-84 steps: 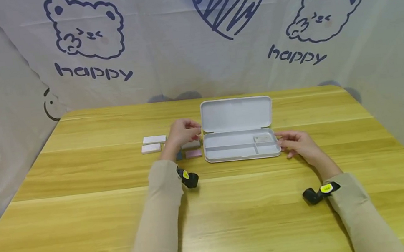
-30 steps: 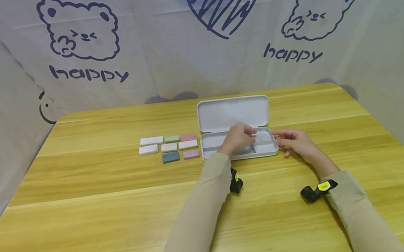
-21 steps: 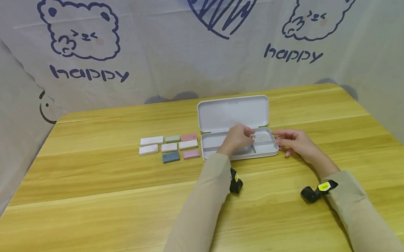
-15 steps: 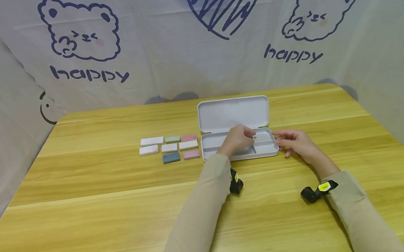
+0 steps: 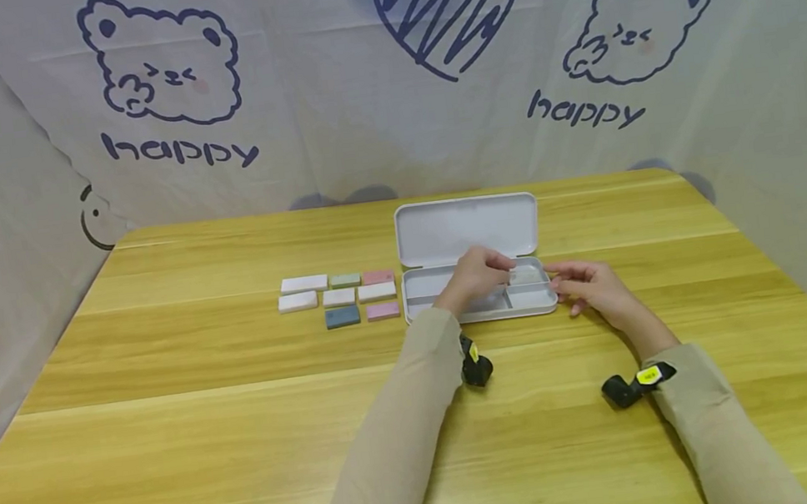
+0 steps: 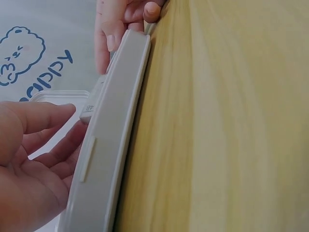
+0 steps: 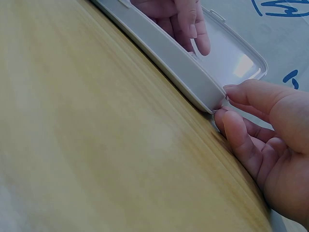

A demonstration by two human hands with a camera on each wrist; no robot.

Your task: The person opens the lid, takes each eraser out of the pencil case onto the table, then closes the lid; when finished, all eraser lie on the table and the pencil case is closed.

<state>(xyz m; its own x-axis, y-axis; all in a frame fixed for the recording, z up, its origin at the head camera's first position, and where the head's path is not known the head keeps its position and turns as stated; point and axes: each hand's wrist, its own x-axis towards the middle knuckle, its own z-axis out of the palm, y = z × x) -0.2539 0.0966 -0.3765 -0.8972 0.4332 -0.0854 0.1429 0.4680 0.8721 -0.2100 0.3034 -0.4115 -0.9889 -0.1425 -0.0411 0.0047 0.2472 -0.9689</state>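
An open white pencil case (image 5: 423, 322) lies on the table with its lid (image 5: 466, 223) raised at the back. My left hand (image 5: 478, 274) reaches into its back right compartment. In the left wrist view, the thumb and fingers pinch the end of a small pale eraser (image 6: 93, 102) marked 4B, which shows above the case's rim. Most of that eraser is hidden in the head view. At the case's right end, my right hand (image 5: 592, 286) grips the corner between thumb and fingers, as the right wrist view shows.
Left of the case lie several erasers in rows: white ones such as the white eraser (image 5: 304, 284), a green eraser (image 5: 345, 280), a red-pink eraser (image 5: 378, 277), a blue eraser (image 5: 342, 317) and a purple-pink eraser (image 5: 383, 312). A printed cloth (image 5: 330, 143) hangs behind the table.
My left hand has moved right from the erasers on the table into the case's back right compartment, where its fingers have shifted only slightly since. My right hand has stayed on the case's right end.
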